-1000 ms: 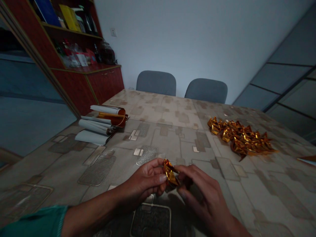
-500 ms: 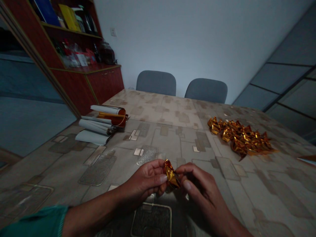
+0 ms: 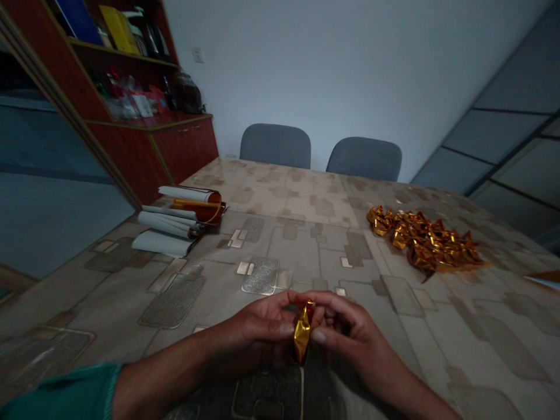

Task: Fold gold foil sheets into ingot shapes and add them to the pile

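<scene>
A small folded piece of shiny gold foil paper (image 3: 301, 333) is held just above the table near its front edge, with a pointed end toward me. My left hand (image 3: 266, 326) pinches it from the left, thumb on its near side. From the right, my right hand (image 3: 343, 329) grips it between thumb and fingers. The fingertips of both hands meet at its far end, and some fingers are hidden behind it. Farther right on the table lies a pile of folded gold foil pieces (image 3: 424, 236).
At the left lies a stack of curled foil sheets (image 3: 181, 221) with pale backs. The table (image 3: 297, 245) has a patterned cover. Two grey chairs (image 3: 275, 144) stand behind it, and a red-brown cabinet (image 3: 184, 149) is at the back left. A sheet corner (image 3: 545, 279) shows at the right edge.
The foil piece has turned from slanting to nearly upright, its end pointing toward me. My right hand has moved left, and both hands now close around it, fingertips together.
</scene>
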`<state>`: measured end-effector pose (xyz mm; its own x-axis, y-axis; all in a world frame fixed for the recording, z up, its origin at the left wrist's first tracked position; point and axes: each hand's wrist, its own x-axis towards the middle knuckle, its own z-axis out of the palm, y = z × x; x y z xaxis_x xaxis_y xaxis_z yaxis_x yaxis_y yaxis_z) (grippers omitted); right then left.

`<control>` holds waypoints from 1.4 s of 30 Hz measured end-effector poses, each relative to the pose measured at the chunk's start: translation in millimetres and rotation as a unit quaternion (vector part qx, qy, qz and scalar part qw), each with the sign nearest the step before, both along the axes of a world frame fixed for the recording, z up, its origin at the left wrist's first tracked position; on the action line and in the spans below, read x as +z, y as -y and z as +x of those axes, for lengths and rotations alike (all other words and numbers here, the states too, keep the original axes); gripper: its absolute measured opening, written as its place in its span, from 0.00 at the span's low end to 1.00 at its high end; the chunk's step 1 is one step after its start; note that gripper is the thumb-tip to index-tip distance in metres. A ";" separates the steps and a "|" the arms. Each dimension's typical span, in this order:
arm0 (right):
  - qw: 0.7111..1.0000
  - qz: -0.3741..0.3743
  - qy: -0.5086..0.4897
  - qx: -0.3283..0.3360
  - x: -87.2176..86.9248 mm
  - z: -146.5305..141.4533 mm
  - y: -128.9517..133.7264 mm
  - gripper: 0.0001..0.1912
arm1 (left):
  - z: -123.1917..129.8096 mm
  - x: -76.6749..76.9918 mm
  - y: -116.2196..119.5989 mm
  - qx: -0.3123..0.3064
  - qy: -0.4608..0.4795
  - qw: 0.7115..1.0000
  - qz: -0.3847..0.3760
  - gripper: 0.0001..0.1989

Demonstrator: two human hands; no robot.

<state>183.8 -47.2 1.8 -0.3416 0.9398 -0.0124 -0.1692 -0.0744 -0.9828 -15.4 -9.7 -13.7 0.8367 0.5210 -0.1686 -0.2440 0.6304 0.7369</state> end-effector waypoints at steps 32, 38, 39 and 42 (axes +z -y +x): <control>0.987 0.064 0.100 -0.112 -4.1 -5.7 -3.0 0.13 | 5.0 0.4 -1.3 0.187 -0.135 0.951 0.207 0.18; 0.979 0.078 0.147 -0.116 -4.7 -5.1 -1.9 0.07 | 6.0 6.4 1.4 0.181 -0.149 0.954 0.186 0.17; 0.977 0.087 0.156 -0.116 -4.3 -4.8 -1.5 0.07 | 6.1 5.8 1.6 0.180 -0.151 0.955 0.179 0.18; 0.958 0.135 0.216 -0.128 -2.8 -3.6 -0.2 0.08 | 6.3 3.2 1.2 0.181 -0.150 0.958 0.165 0.19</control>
<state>180.2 -47.0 -0.9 -0.1164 0.9810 0.1552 0.2800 0.1823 -0.9425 -9.1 -10.8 -10.5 0.5306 0.8343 -0.1498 -0.1477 0.2650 0.9529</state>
